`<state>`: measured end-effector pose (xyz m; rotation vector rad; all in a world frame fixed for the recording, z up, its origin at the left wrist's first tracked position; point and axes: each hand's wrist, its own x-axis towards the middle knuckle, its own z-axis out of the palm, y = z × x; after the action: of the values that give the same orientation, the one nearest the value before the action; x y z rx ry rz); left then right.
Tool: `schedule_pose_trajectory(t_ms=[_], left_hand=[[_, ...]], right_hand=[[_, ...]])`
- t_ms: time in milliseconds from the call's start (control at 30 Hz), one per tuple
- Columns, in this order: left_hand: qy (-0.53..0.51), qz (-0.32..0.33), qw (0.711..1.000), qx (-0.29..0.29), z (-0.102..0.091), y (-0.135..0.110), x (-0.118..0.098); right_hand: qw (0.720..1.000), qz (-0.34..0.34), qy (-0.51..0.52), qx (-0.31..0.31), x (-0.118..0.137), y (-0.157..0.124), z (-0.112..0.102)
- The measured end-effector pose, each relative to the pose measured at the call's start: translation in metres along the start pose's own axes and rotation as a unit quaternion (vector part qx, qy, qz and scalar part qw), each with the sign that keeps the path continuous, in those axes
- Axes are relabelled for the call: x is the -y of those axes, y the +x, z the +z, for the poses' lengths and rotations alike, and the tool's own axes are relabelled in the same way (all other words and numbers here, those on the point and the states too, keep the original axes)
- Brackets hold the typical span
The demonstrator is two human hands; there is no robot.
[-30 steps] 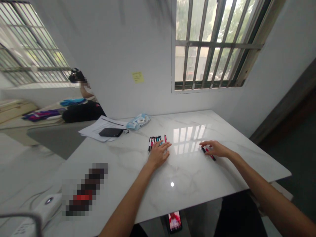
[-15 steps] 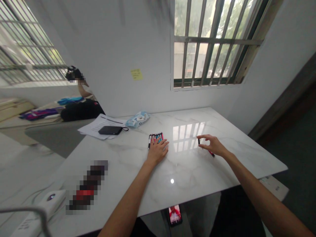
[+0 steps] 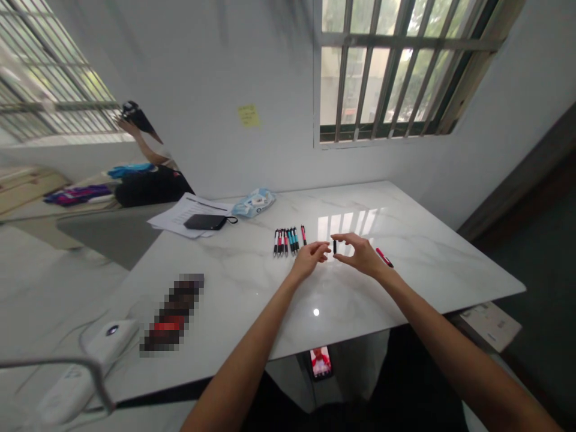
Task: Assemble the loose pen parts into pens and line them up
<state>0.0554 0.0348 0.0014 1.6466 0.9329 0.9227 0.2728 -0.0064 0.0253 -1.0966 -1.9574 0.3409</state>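
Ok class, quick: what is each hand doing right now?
Left hand: fingers curled, reaching toward the pen, holding nothing visible.
Right hand: pinching a black pen at its fingertips.

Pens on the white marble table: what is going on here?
A person's right hand pinches a small dark pen upright above the white marble table; the left hand reaches toward it. A row of black, red and teal pens lies beside the left hand, and one red pen lies by the right wrist.

Eight pens (image 3: 285, 241), one pouch (image 3: 206, 222)
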Motion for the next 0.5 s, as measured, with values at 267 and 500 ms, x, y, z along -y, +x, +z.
schedule_pose_trajectory(t_ms=[267, 500], left_hand=[[-0.161, -0.033, 0.986, -0.025, 0.014, -0.001, 0.013], [-0.157, -0.032, 0.987, -0.025, 0.015, 0.002, 0.008]], right_hand=[[0.998, 0.013, 0.006, 0.059, 0.008, -0.001, 0.015], [0.993, 0.035, -0.105, 0.038, -0.024, -0.001, -0.021]])
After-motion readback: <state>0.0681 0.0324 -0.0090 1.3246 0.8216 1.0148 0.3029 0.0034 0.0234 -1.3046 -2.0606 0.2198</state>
